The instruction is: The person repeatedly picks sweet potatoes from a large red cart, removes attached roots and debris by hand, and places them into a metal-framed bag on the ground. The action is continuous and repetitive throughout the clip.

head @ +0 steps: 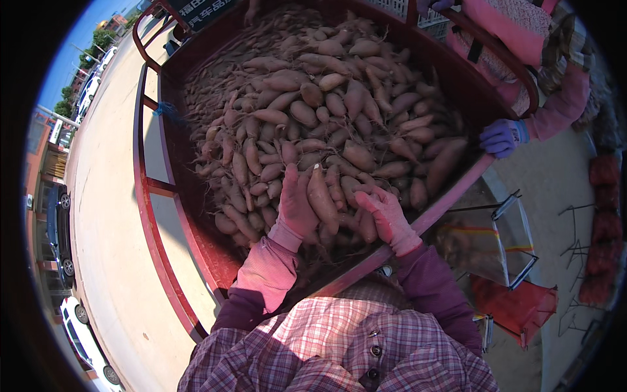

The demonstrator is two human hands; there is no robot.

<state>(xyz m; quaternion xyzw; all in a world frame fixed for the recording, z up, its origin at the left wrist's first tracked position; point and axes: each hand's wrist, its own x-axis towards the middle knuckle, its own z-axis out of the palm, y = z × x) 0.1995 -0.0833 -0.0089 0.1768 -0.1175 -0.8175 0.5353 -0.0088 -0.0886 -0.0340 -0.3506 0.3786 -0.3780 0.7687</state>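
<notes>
A large heap of sweet potatoes (303, 112), many with thin roots attached, fills the red metal cargo bed in front of me. My left hand (298, 206), in a pinkish glove, holds a long sweet potato (322, 198) whose pale broken tip points away from me. Close by on the right, my right hand (387, 215), gloved alike, has its fingers curled at another sweet potato (350, 189) near the bed's front edge. Whether those fingers grip it is hard to make out.
The bed's red side rail (140, 181) runs along the left. At the right corner rests another person's purple-gloved hand (502, 138). A clear bag on a metal frame (512, 245), a red bag (519, 306) and filled red mesh bags (600, 230) stand right. Cars (90, 338) line the left.
</notes>
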